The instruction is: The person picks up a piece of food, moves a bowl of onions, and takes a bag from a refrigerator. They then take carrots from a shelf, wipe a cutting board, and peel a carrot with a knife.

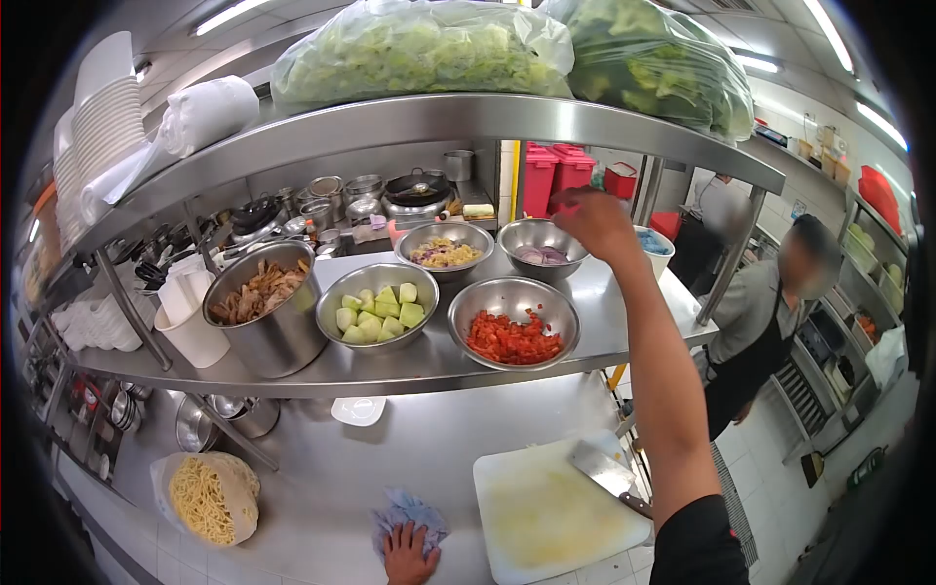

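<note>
My left hand point(409, 561) lies with fingers spread on a crumpled blue cloth point(414, 512) on the lower steel counter. At shelf height, my right hand point(597, 222) is raised just beyond a steel bowl of sliced purple onion point(541, 255). Its fingers are bent together, and anything between them is hidden. Nearer me, below that hand, stands a bowl of chopped red pepper point(515, 336). A white cutting board point(546, 507) carries a cleaver point(606, 470), blade on the board and handle at its right edge, under my right forearm.
On the middle shelf point(409, 369) are a pot of cooked meat point(258, 292), a bowl of pale green chunks point(375, 314) and a bowl of yellow pieces point(445, 253). Noodles point(203, 499) sit lower left. Bagged greens point(419, 54) rest overhead. A person point(770, 312) stands at right.
</note>
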`<action>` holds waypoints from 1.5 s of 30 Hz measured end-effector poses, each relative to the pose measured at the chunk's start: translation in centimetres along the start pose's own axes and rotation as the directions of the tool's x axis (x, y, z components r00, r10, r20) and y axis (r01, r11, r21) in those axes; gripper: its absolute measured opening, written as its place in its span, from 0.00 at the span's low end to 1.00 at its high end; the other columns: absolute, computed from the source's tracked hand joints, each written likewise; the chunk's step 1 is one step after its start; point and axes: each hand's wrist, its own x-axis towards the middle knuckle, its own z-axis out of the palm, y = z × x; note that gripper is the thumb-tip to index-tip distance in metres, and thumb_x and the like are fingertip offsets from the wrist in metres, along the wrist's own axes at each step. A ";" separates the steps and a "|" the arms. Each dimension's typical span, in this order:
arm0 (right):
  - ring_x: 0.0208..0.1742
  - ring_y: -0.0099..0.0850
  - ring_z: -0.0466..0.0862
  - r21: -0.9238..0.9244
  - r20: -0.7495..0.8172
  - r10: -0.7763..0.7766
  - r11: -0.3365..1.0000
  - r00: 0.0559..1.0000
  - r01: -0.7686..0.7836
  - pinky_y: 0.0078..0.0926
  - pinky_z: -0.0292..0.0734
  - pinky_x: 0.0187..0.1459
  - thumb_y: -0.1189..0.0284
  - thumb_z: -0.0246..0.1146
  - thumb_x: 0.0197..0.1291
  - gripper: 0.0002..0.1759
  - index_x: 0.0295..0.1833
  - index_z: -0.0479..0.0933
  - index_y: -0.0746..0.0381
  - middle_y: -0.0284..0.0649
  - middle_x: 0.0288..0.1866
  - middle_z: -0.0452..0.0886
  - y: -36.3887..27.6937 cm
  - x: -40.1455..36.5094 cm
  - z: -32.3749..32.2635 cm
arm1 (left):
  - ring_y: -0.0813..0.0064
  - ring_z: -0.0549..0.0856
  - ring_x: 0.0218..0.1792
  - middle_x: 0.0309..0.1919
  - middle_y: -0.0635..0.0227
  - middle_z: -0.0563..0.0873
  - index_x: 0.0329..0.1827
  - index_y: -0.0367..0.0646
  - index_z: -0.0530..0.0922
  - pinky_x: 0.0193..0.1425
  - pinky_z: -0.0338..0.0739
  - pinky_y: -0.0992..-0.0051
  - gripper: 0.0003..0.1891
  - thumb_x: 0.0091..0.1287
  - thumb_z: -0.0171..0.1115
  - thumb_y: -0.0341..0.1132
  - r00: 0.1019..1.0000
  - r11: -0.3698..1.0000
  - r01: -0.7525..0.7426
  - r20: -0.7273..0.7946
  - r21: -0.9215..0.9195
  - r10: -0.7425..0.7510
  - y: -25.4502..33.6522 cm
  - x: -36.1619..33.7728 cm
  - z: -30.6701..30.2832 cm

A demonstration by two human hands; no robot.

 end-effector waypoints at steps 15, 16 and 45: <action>0.40 0.32 0.87 0.088 0.583 0.054 0.988 0.811 -0.129 0.32 0.85 0.38 0.65 0.73 0.43 0.28 0.53 0.80 0.62 0.47 0.42 0.85 1.3 3.2 2.7 | 0.44 0.69 0.64 0.63 0.53 0.74 0.61 0.47 0.76 0.67 0.59 0.41 0.29 0.58 0.64 0.51 0.998 0.999 -0.033 -0.051 -0.004 0.033 0.9 0.6 -2.0; 0.38 0.33 0.87 0.156 0.538 0.048 0.975 0.842 -0.155 0.31 0.86 0.37 0.67 0.74 0.42 0.29 0.53 0.79 0.65 0.48 0.42 0.85 1.5 3.5 2.2 | 0.51 0.77 0.52 0.51 0.53 0.80 0.55 0.43 0.79 0.55 0.68 0.48 0.21 0.64 0.59 0.46 0.961 0.980 -0.148 -0.216 0.133 0.174 1.8 1.4 -4.2; 0.22 0.10 0.64 0.793 -0.506 0.619 0.608 0.601 0.040 0.14 0.55 0.23 0.63 0.62 0.70 0.11 0.41 0.79 0.60 0.21 0.23 0.67 -3.4 -13.5 -2.2 | 0.52 0.72 0.64 0.63 0.60 0.76 0.60 0.50 0.77 0.65 0.63 0.46 0.28 0.60 0.64 0.54 0.990 0.999 -0.041 -0.131 0.023 0.044 -1.4 -0.4 0.0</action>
